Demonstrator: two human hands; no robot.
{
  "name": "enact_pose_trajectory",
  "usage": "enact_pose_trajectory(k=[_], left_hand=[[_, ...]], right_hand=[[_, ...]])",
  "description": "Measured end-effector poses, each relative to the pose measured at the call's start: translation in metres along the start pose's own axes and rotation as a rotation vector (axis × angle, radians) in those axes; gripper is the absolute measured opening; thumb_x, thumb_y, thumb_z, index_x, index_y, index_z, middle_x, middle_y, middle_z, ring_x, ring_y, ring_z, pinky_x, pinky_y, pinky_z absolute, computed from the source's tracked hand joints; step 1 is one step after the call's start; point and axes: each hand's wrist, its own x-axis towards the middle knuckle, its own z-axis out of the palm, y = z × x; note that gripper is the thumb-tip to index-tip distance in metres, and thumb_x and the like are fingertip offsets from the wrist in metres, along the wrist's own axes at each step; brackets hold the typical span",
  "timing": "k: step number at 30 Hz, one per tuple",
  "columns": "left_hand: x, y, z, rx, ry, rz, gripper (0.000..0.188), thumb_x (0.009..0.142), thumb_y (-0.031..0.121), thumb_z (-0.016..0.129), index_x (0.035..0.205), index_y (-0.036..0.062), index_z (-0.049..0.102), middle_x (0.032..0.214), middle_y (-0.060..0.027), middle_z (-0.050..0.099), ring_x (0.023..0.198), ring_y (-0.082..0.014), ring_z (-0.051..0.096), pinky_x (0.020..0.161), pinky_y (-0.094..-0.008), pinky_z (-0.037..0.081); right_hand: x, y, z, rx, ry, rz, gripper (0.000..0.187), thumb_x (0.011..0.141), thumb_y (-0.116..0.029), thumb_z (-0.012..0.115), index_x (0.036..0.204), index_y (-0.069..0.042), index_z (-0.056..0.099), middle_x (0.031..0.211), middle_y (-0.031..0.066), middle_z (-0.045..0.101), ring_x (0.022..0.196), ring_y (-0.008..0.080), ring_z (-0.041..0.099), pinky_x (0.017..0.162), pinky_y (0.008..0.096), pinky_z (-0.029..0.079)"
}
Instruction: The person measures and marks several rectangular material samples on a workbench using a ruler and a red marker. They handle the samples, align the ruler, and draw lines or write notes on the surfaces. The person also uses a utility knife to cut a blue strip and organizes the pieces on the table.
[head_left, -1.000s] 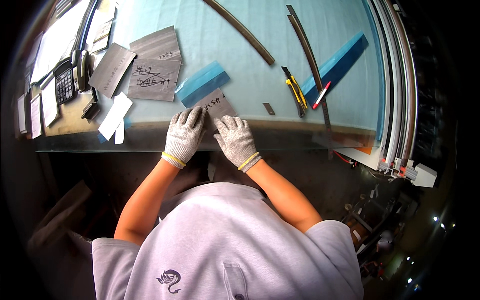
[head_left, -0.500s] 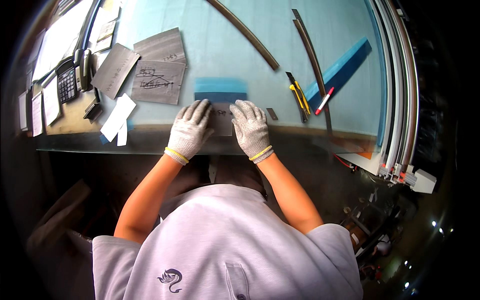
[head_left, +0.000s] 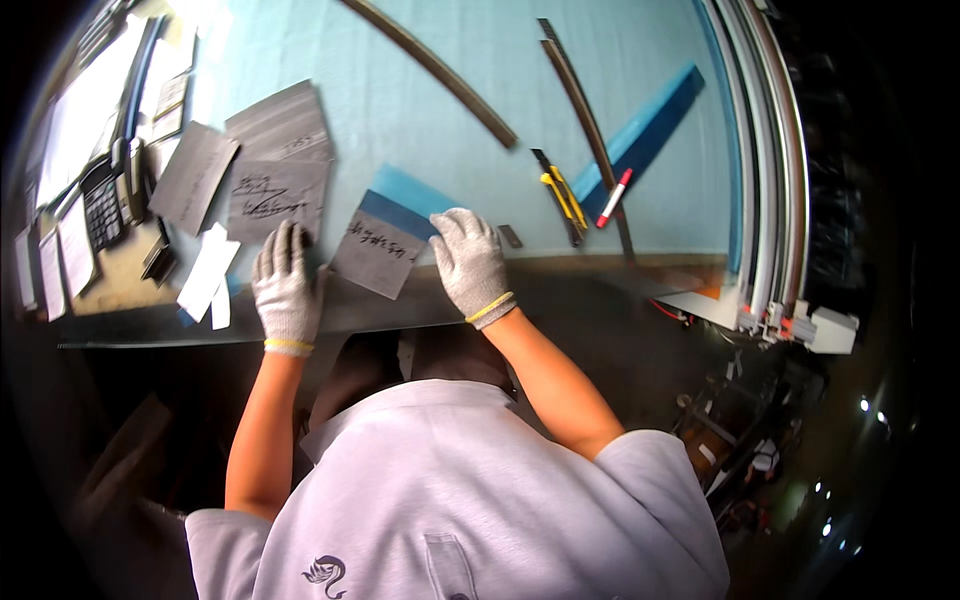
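A small grey sheet (head_left: 376,256) with handwriting lies tilted on the table in front of me, with a blue film strip (head_left: 400,205) along its far edge. My right hand (head_left: 468,262), in a knitted glove with a yellow cuff, rests its outstretched fingertips at the right end of that strip. Off to the left, my left hand (head_left: 287,287), gloved too, has its fingers extended and pointing away. It is nearest a grey sheet with scribbled marks (head_left: 280,198), its fingertips at that sheet's lower edge. Neither hand visibly grips anything.
Left of me are more grey sheets (head_left: 195,175), white paper strips (head_left: 210,270) and a calculator (head_left: 103,212). On the right lie a yellow cutter knife (head_left: 562,197), a red-and-white marker (head_left: 615,197), a long blue strip (head_left: 645,130) and dark bars (head_left: 440,75). Rails (head_left: 775,150) border the right side.
My left hand has come off the small grey sheet and moved left towards the scribbled sheets. The small sheet, square to me before, is now turned clockwise. The whole view has shifted slightly.
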Motion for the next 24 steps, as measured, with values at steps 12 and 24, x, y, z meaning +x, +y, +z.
enact_pose_trajectory(k=[12, 24], left_hand=[[-0.007, -0.008, 0.006, -0.145, 0.158, 0.078, 0.065, 0.088, 0.021, 0.074, 0.148, 0.0082, 0.053, 0.154, -0.0132, 0.051, 0.14, -0.0368, 0.047, 0.116, -0.0519, 0.035], [0.001, 0.045, 0.005, -0.281, -0.039, 0.405, 0.065, 0.079, 0.022, 0.077, 0.14, 0.0057, 0.06, 0.145, -0.0127, 0.055, 0.129, -0.0335, 0.054, 0.111, -0.0496, 0.042]], right_hand=[[-0.008, 0.246, -0.099, -0.478, 0.066, 0.803, 0.059, 0.1, -0.023, 0.063, 0.154, -0.019, 0.042, 0.116, 0.0248, 0.065, 0.103, 0.0452, 0.068, 0.09, 0.0536, 0.055], [-0.076, 0.261, -0.11, -0.058, 0.548, 0.902, 0.041, 0.084, 0.002, 0.074, 0.123, -0.002, 0.06, 0.113, 0.0203, 0.068, 0.105, 0.0345, 0.068, 0.094, 0.0442, 0.054]])
